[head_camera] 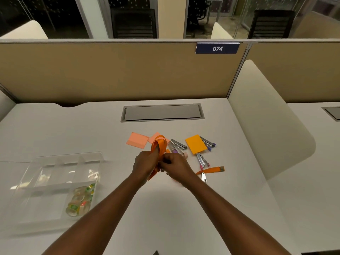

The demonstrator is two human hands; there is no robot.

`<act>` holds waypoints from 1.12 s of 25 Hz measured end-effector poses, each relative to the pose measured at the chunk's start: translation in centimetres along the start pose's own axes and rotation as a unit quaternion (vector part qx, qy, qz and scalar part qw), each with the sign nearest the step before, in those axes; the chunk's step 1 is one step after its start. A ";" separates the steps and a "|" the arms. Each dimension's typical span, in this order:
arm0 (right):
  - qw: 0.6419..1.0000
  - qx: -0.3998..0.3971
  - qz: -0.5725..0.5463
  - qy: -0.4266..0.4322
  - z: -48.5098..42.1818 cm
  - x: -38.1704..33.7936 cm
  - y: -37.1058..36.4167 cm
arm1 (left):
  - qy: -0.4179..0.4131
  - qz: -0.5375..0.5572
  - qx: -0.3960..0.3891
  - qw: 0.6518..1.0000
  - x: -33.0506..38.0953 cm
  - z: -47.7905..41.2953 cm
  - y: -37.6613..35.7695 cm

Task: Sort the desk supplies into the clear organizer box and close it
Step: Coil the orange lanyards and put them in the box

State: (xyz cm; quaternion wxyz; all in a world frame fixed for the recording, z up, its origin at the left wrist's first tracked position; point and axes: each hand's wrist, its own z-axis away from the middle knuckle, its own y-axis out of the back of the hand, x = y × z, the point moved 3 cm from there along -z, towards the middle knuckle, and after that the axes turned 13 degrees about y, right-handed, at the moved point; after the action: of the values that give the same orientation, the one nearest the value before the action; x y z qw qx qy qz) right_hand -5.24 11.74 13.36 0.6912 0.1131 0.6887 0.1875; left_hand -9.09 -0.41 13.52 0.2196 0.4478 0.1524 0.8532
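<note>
Holding: the left hand [145,162] has its fingers curled round the base of a loop of orange ribbon [159,143], and the right hand [175,165] pinches the same band just beside it; the two hands touch at the centre of the frame.
Ribbon shape: a flat band, looped above the knuckles, with a short tail hanging below the left hand.
Handling: it looks light, limp and rather slick, so the loop will probably spring open if let go. The best hold is a pinch where the turns cross, keeping the coil flat.
Clear organizer box [46,205]: lies at the lower left, well apart from the hands, and appears to have its lid folded back.
Box contents: tape rolls [81,201] fill the compartment at its lower right. Glare hides what the others hold.
Loose supplies: pink sticky notes [137,140] and an orange pad [195,144] lie just above the hands, with small staplers [177,144] among them. A second orange strip [211,170] lies to the right.
In the way: the staplers sit just beyond the hands, so a trailing tail could snag one. The route to the box runs left, away from that clutter.
Background: a cable hatch [161,112] is set in the desk, with a partition behind it.
</note>
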 end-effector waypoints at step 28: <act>0.978 0.105 0.171 0.063 -1.5 -6.1 12.0 | 0.069 0.284 -0.029 0.956 1.5 2.2 4.0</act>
State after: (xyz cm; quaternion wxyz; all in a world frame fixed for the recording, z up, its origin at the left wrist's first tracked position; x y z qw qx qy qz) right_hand -7.86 19.95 23.84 0.5882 0.2891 0.7175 0.2358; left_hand -9.01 -2.97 17.61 -0.0302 0.4065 0.0088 0.9131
